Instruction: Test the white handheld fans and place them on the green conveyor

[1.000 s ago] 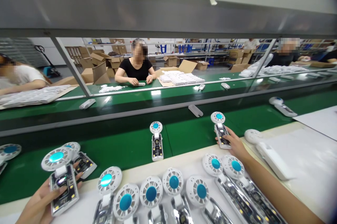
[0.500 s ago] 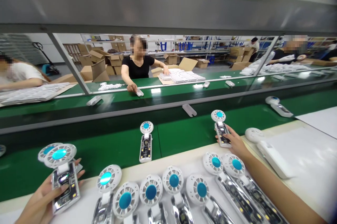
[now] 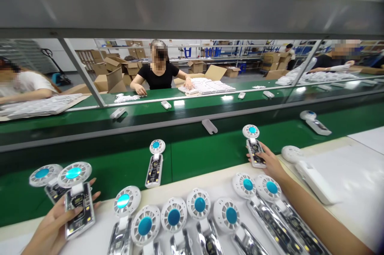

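Observation:
My left hand point(image 3: 54, 221) is closed around a fan-like device point(image 3: 79, 211) with a round white vented head, blue centre and exposed circuit board; the thumb lies across the board. Just behind it, a second such device point(image 3: 42, 173) is partly hidden. At the belt's near edge, my right hand point(image 3: 270, 161) grips another fan-like device point(image 3: 256, 153), its head pointing away from me. Between the hands, one more device point(image 3: 155, 167) lies on the green belt. Closer to me, several similar devices point(image 3: 174, 217) lie in a row on a white surface, their lower ends cut off.
A white device point(image 3: 313, 181) lies face down beside my right forearm. On the belt point(image 3: 192, 159) are a white casing point(image 3: 209, 126) and another device point(image 3: 315, 122). Across the line, a co-worker point(image 3: 157, 69) sits by piles of white parts point(image 3: 210, 86). A grey beam point(image 3: 192, 11) spans overhead.
The devices and casing on the near belt have shifted left. Across from me, the co-worker has let go of a white casing and drawn that hand back to the small parts. Both my hands keep their grip.

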### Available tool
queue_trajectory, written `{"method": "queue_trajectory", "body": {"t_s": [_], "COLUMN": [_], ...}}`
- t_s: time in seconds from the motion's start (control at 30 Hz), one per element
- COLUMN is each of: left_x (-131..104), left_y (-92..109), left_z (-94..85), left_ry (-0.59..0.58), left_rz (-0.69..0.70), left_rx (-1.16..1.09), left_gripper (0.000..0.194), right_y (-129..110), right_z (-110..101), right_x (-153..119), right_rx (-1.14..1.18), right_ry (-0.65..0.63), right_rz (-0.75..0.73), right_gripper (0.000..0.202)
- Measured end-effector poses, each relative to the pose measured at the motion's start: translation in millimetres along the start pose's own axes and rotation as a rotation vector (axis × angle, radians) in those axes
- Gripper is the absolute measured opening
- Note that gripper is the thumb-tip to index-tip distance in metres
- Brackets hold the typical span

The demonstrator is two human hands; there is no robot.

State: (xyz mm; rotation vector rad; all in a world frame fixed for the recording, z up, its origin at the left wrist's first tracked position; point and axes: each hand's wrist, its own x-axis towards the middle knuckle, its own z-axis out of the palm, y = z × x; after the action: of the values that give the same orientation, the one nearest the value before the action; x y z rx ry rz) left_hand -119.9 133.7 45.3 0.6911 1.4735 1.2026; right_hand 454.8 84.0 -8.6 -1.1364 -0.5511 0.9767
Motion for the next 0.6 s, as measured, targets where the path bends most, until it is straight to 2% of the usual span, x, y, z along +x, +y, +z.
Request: {"method": "queue_trajectory", "body": {"t_s": [0.07,0.17,0.2,0.27,0.37,0.47,0.6], "left_x": [2,4,5,11,27,50,79], "left_y": [0,6,10,19,33,46,56], "left_z": [-3.0,-2.7,-1.4,2.0,8.1,13.8,14.7], "left_ry": [-0.024,0.057,0.104,0.191,0.228,0.161,0.134], "left_rz": [0.01,-0.096,-0.148,-0.204,-0.115,-0.01,0.17], "left_rx": [-0.074,-0.185,-0.199,-0.18,-0.054,0.116,0.46], "left_gripper": [0.073,0.039,0.034,0.04,0.04,0.04,0.054], "right_y": [-1,-6,-8,-15,-24,-26,-12], "right_z": [-1,-2,-1,5,22,45,71], "right_x": [0,3,6,14,31,49,68], "right_rx": [0.02,0.053,0.057,0.044,-0.029,-0.282,-0.696], "right_ry": [-0.038,-0.104,-0.116,-0.126,-0.144,-0.166,-0.169], "right_rz": [0.028,0.125,0.17,0.246,0.263,0.177,0.015], "right_gripper": [0.05,0.03,0.025,0.029,0.051,0.064,0.054]}}
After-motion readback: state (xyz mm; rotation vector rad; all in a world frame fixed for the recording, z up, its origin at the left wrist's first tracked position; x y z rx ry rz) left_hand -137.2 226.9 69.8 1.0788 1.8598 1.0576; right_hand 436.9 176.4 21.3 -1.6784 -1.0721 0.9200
